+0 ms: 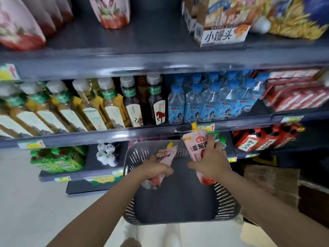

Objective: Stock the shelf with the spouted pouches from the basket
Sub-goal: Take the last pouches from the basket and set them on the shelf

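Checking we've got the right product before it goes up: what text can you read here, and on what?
"小馒头": front of the cardboard snack box on the top shelf.
"海天": red badge on the pink yellow-capped spouted pouch held by the right hand.
"番茄": large characters on the same pouch; the rest is hidden by the fingers.
Too blurred: second pink pouch in the left hand, bottle labels, shelf price tags.

head cam | faces forward-down | near basket [226,202], shelf [160,63] beyond
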`<state>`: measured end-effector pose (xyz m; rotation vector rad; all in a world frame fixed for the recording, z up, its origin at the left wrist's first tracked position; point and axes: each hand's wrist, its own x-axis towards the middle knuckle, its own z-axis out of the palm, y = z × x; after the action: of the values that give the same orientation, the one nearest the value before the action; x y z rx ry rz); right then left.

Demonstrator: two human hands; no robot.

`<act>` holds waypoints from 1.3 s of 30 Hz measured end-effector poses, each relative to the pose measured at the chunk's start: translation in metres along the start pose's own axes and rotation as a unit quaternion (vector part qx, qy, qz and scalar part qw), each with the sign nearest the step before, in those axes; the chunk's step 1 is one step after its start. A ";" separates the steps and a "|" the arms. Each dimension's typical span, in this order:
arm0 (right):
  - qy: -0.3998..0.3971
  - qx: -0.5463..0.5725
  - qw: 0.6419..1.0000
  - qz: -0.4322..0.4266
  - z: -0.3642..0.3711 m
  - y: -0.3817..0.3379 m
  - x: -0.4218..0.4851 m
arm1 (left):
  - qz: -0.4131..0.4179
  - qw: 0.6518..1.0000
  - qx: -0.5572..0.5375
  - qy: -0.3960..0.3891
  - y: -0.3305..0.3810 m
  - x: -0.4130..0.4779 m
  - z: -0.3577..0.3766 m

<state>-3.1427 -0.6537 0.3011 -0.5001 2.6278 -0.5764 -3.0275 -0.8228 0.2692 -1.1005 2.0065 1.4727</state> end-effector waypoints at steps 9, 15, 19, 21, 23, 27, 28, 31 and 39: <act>0.133 0.042 0.976 -0.167 -0.102 -0.098 -0.027 | 0.195 0.972 -0.084 0.095 0.077 -0.130 -0.090; 0.215 0.095 0.942 -0.240 -0.152 -0.167 -0.030 | 0.202 0.975 -0.006 0.097 0.109 -0.187 -0.140; 0.236 0.131 0.926 -0.266 -0.172 -0.200 -0.029 | 0.224 0.969 -0.049 0.095 0.109 -0.207 -0.160; 0.245 0.148 0.919 -0.271 -0.180 -0.212 -0.028 | 0.251 0.959 -0.062 0.119 0.114 -0.215 -0.174; 0.257 0.157 0.914 -0.273 -0.189 -0.224 -0.027 | 0.284 0.942 -0.074 0.160 0.121 -0.219 -0.189; 0.267 0.159 0.911 -0.270 -0.200 -0.248 -0.024 | 0.337 0.901 -0.097 0.255 0.145 -0.213 -0.217; 0.268 0.161 0.911 -0.271 -0.201 -0.254 -0.024 | 0.340 0.889 -0.084 0.294 0.153 -0.208 -0.224; 0.276 0.167 0.908 -0.268 -0.205 -0.274 -0.020 | 0.336 0.845 -0.014 0.417 0.177 -0.185 -0.242; 0.307 0.162 0.905 -0.244 -0.212 -0.302 -0.003 | 0.317 0.784 0.045 0.532 0.225 -0.112 -0.262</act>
<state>-3.1594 -0.8426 0.6182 -1.0135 2.8668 -1.5188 -3.1074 -0.9979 0.5769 -1.4830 3.4648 1.0013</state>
